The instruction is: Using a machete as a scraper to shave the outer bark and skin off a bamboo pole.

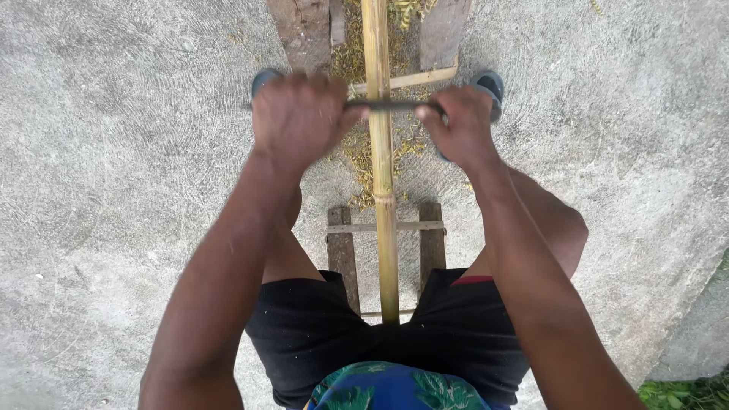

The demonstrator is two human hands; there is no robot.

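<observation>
— Inspector A: We find the left hand [298, 115] and right hand [461, 121] each clenched round one end of a dark, thin metal blade [391, 106], which lies crosswise on a long pale-yellow bamboo pole [382, 175].

— Inspector B: Confirmed. We note the pole runs lengthwise between the knees, over a narrow wooden slatted bench [343, 250], with yellowish shavings [357, 152] on the grey concrete floor [114, 152].

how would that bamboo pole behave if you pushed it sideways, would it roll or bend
The bamboo pole looks stiff: it runs straight, with no sag. Being round and smooth, it would probably roll if loose on the wooden bench. It is likely light for its length. Left hand and right hand grip a dark blade across it.
</observation>
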